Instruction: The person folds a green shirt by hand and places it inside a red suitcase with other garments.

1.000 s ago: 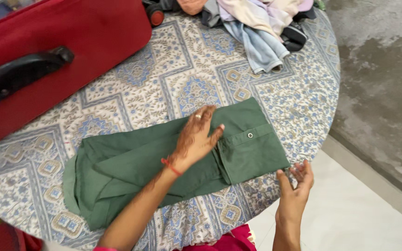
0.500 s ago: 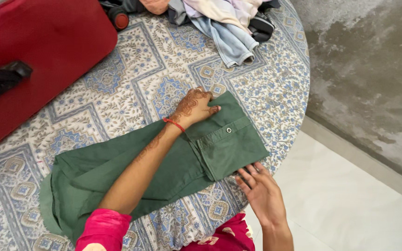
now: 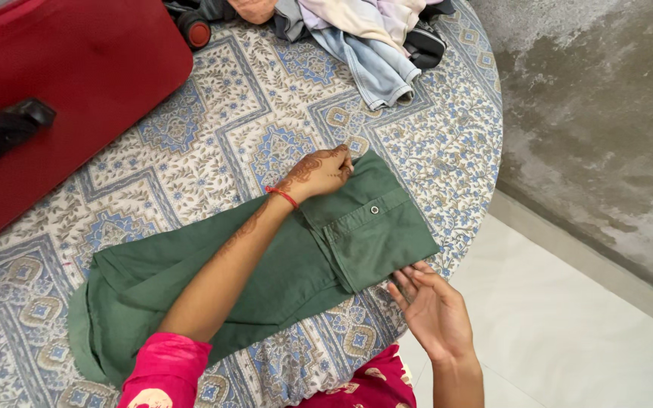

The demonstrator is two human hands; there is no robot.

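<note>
Left hand (image 3: 320, 172) pinching green trousers (image 3: 251, 264), right hand (image 3: 432, 306) spread, round table (image 3: 447, 151) under patterned cloth, grey wall (image 3: 606, 113), pale tiled floor (image 3: 568, 355)

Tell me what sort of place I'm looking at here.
Most likely a room in a home. A round table under a patterned blue cloth carries green trousers, a pile of clothes and a red suitcase; the floor is pale tile beside rough concrete.

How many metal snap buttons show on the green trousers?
1. A single round metal snap button sits on the waistband of the folded green cotton trousers, just right of the left hand. Others may be hidden under the folds.
</note>
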